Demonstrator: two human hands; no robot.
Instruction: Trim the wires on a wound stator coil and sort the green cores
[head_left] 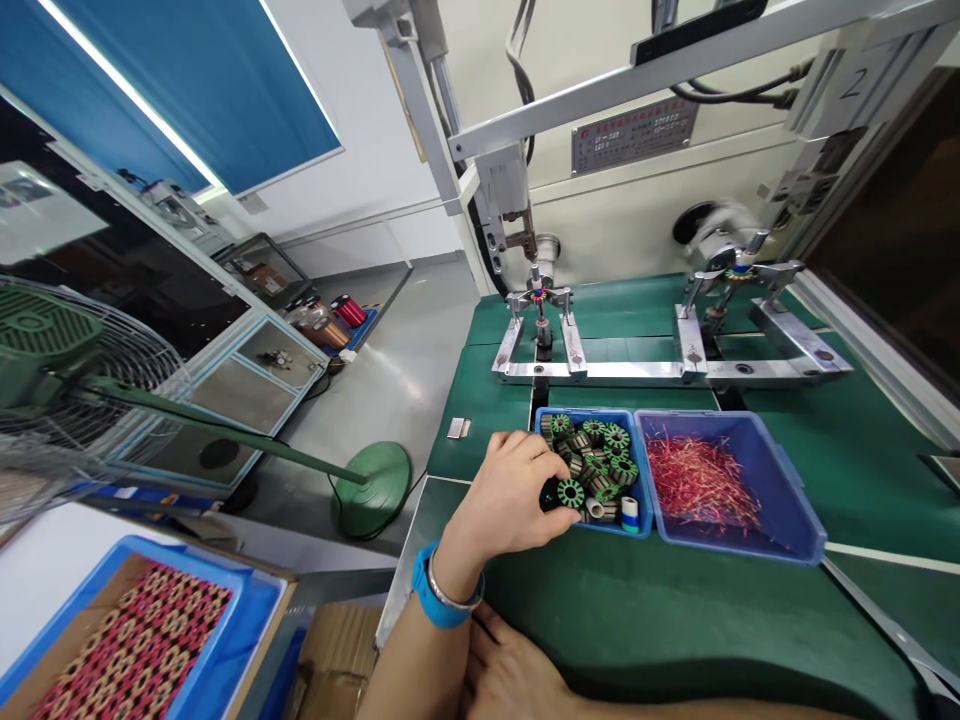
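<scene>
Your left hand [514, 495] grips a green-wound stator core [570, 493] at the small blue bin [634, 455], frame centre. Your right hand [517, 675] rests flat on the table [675, 610], released. Bin mostly full; winding fixtures [541, 325] already loaded.

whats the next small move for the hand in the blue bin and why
Probably lift the green stator core straight up out of the small blue bin. The left hand already has its fingers closed around that core at the bin's near left corner, and other cores are piled close behind it. The right hand rests flat on the green mat, holding nothing.
</scene>
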